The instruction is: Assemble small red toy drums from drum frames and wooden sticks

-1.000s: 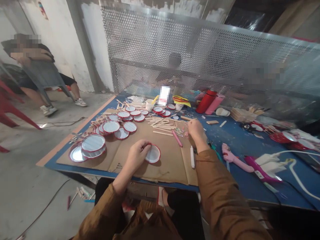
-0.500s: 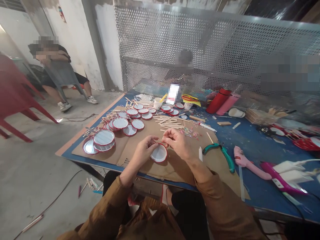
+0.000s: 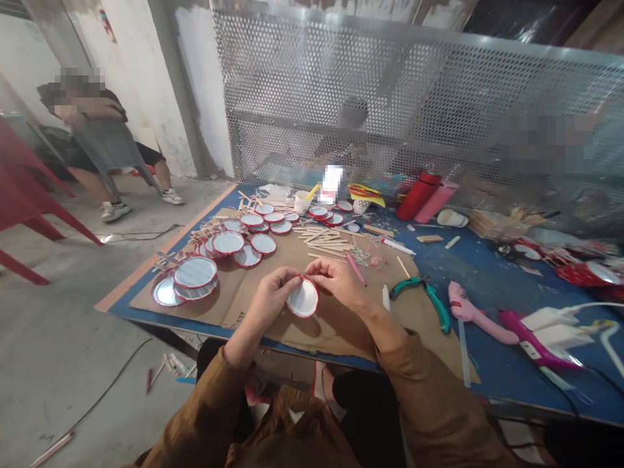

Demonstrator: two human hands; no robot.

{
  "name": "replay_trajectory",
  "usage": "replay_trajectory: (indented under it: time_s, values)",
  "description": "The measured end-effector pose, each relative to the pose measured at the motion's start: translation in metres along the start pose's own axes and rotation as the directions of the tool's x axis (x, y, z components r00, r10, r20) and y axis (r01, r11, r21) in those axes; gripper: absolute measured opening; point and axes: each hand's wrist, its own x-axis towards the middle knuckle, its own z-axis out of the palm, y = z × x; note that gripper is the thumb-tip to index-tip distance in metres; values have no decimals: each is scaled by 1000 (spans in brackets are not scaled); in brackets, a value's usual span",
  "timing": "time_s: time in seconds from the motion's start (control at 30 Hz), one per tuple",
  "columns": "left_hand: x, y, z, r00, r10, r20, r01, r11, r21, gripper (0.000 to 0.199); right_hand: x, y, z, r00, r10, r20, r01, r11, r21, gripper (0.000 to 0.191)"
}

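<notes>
A small round white disc with a red rim (image 3: 303,297) is held upright over the brown cardboard (image 3: 287,331). My left hand (image 3: 272,294) pinches its upper left edge between thumb and fingers. At the upper right of the same rim, my right hand (image 3: 341,281) has its fingertips pressed together; any small part between them is too small to make out. Several similar red-rimmed discs (image 3: 195,271) lie stacked and spread on the left. Behind my hands lie flat wooden sticks (image 3: 324,238). A pink pen (image 3: 356,269) rests just beyond my right hand.
Teal pliers (image 3: 424,292), a pink glue gun (image 3: 475,312) and a magenta power strip (image 3: 533,341) lie on the right. A red bottle (image 3: 418,195) and paper cups (image 3: 302,203) are at the back, before a perforated metal screen (image 3: 302,84). A person sits at far left.
My right hand has lowered its fingertips onto the disc's rim, closer to my left hand. The pink pen behind it has come into sight. The whole view has shifted slightly.
</notes>
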Motion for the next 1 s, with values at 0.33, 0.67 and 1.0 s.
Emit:
replay_trajectory:
  time_s: [0.33, 0.67, 1.0]
  values:
    - [1, -6, -2, 997, -59, 45, 57, 998, 35, 27, 3, 4, 0, 979, -146, -143, 56, 865, -499, 16]
    - [0, 1, 4, 995, -80, 56, 82, 996, -37, 35, 1, 4, 3, 986, -50, -160, 11, 971, -239, 18]
    - [3, -7, 3, 1000, -2, 20, 2, 1000, 29, 24, 0, -3, 5, 992, 27, -124, -58, 966, -254, 21]
